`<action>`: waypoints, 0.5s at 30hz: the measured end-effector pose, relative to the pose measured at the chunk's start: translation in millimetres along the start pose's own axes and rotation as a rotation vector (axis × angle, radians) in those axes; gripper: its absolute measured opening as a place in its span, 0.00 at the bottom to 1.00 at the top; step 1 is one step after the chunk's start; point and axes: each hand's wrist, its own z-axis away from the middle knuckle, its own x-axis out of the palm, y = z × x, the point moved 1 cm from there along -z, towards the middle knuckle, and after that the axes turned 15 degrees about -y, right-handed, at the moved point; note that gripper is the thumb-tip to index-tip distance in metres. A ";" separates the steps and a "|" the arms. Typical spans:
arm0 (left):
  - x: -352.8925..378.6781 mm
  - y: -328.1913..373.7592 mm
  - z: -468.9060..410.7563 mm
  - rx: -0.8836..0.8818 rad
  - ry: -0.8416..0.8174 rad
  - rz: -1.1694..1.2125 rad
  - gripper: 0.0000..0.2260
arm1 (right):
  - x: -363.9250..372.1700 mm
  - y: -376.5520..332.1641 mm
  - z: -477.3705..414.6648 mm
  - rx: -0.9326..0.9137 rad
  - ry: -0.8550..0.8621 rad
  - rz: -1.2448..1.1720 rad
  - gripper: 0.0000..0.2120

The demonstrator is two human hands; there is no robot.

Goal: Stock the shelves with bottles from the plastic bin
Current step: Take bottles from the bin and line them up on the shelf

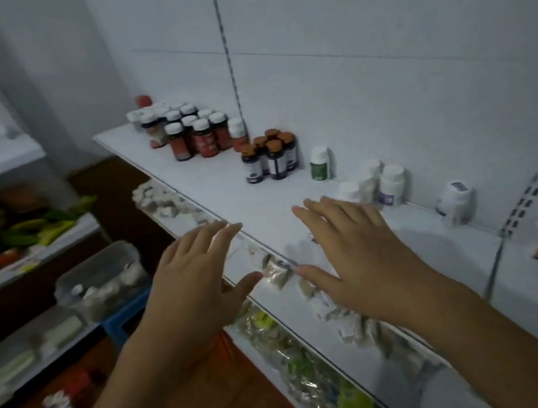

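White shelf [224,192] against wall, bottles [203,140] grouped at back. Left hand [198,276], right hand [347,251] spread, empty, over front edge. Plastic bin [98,279] low left holds more: likely light, rigid, slick; grip round body below cap.

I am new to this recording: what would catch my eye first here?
Two open, empty hands, the left hand and the right hand, are spread over the front edge of the white shelf. Farther along it stands a tight cluster of dark white-capped bottles, with a smaller group of orange-capped bottles to their right. At the lower left sits the clear plastic bin.
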 end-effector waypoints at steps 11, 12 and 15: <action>4.7 -275.3 55.4 -0.356 0.016 0.081 0.36 | 50.2 -221.4 -230.9 -0.279 -0.165 0.062 0.39; 4.9 -288.4 57.0 -0.365 0.016 0.085 0.35 | 54.1 -231.3 -242.5 -0.286 -0.167 0.060 0.37; 7.7 -354.6 71.2 -0.437 0.010 0.105 0.35 | 69.7 -282.7 -296.2 -0.334 -0.197 0.028 0.37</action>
